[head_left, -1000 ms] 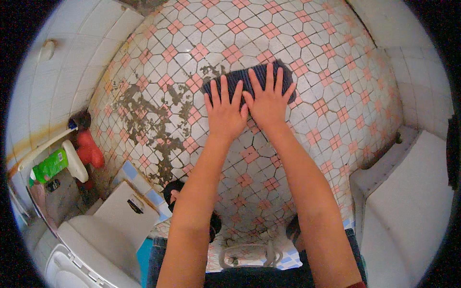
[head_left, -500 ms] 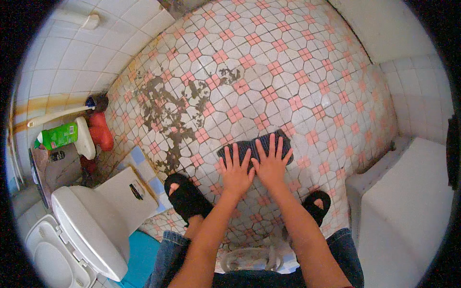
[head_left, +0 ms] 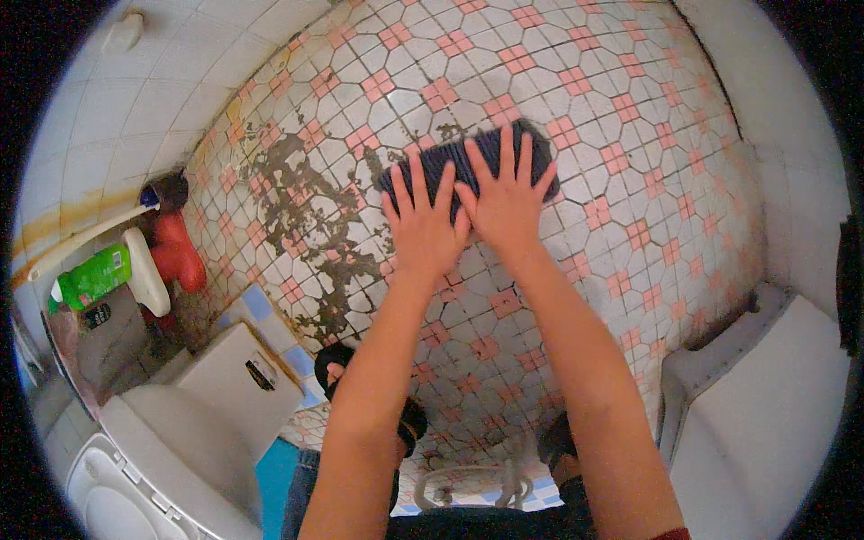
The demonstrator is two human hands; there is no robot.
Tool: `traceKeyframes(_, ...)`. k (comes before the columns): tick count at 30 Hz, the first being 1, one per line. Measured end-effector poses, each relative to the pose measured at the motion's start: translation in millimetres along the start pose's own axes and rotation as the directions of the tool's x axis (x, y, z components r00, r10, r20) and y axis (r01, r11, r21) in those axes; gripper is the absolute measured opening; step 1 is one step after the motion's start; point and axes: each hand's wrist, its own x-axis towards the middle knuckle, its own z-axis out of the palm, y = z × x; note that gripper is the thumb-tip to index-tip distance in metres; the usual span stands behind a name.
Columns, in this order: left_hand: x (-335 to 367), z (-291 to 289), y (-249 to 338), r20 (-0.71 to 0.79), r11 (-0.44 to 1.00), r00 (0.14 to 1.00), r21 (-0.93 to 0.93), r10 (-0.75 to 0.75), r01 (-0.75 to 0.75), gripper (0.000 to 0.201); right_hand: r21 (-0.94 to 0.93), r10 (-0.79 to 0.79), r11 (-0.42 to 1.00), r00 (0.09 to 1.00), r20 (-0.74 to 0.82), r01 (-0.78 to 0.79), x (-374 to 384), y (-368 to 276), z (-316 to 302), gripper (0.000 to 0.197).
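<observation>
- Fingers of the left hand are spread wide and pressed flat, their tips on the dark cloth; nothing is gripped.
- The right hand lies just beside it, fingers equally splayed, covering the cloth's right half.
- The cloth sits flattened on the tiled floor, toward the far edge, right of a dark stained patch.
- Judged step: scrubbing the floor with both palms bearing down, arms stretched out.
- A next stroke would need steady downward pressure, keeping the cloth under both palms.
- Near the left edge stand a toilet, a green bottle and a red container.
</observation>
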Motion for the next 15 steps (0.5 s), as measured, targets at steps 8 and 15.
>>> traceKeyframes(8, 11.6, -2.8, -22.3, -0.031, 1.000, 1.000, -0.005, -0.007, 0.007, 0.061, 0.026, -0.047, 0.999, 0.999, -0.019, 0.047, 19.8, -12.1, 12.4, 0.061)
traceKeyframes(15, -93.7, -13.0, 7.7, 0.090, 0.999, 0.995, -0.004, -0.043, 0.043, 0.059, 0.086, -0.072, 0.994, 0.993, 0.092, 0.064, -87.8, -9.4, -10.9, 0.061)
